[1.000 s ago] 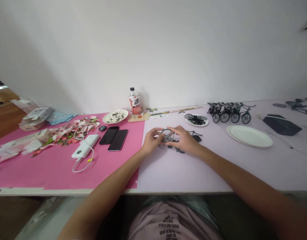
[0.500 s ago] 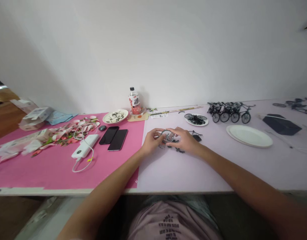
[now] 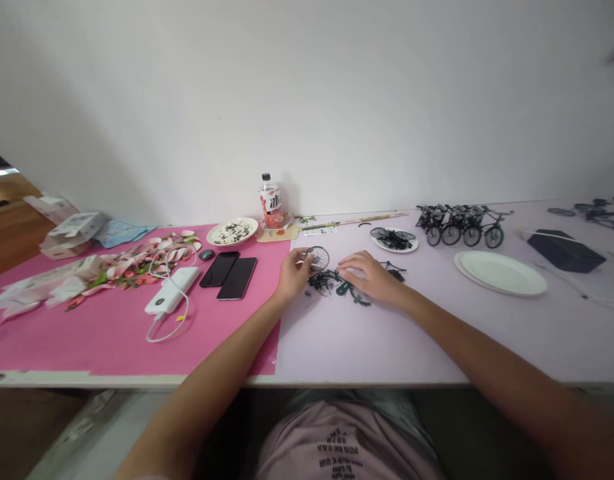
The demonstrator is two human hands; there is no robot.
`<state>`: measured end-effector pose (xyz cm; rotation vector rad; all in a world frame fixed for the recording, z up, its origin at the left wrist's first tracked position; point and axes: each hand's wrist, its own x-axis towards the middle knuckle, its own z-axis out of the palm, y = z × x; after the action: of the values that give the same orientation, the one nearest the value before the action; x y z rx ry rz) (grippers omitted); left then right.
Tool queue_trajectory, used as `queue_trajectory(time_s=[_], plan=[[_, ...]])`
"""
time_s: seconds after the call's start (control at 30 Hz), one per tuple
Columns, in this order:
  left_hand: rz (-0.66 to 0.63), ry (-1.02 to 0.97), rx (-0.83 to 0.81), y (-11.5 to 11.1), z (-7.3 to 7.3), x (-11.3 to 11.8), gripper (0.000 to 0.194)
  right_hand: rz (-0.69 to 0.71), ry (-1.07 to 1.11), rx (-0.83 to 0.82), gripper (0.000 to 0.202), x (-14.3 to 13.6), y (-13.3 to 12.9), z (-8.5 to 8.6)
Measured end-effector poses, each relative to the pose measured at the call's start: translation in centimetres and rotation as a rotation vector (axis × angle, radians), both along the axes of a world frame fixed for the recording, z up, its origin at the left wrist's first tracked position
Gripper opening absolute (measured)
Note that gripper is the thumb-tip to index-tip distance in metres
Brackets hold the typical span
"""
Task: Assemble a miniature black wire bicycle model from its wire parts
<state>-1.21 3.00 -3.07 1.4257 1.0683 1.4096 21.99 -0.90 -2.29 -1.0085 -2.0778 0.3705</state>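
Between the thumb and fingers of my left hand (image 3: 295, 273) is a small spoked wheel (image 3: 319, 258), held up on edge. Below it a pile of small dark parts (image 3: 321, 283) lies on the pale tabletop. My right hand (image 3: 363, 272) is over dark green parts (image 3: 345, 289), its fingers bent and partly apart; whether they pinch a small part is too small to tell. Another dark bicycle part (image 3: 395, 272) lies just behind my right hand, partly covered by it.
Assembled toy bicycles (image 3: 461, 227) stand in a row at the back right, beside a plate of wheels (image 3: 394, 240). White plates (image 3: 501, 273) and a dark block (image 3: 564, 251) lie right. Left are phones (image 3: 237, 279), a power bank (image 3: 172, 291) and a bottle (image 3: 271, 203).
Both hands were together around the wheel. Now my right hand has let go of it and moved apart, while my left hand has shifted slightly left with the wheel, uncovering the small parts.
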Motion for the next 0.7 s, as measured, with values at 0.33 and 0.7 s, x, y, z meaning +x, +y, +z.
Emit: queue_trajectory(time_s=[0.33, 0.7], plan=[[0.073, 0.117, -0.071, 1.0, -0.7, -0.5, 0.018, -0.042, -0.182, 0.004, 0.021, 0.5, 1.0, -1.7], [0.062, 0.142, -0.044, 1.0, -0.9, -0.5, 0.02, 0.048, -0.212, 0.108, 0.022, -0.3, 0.7, -1.4]])
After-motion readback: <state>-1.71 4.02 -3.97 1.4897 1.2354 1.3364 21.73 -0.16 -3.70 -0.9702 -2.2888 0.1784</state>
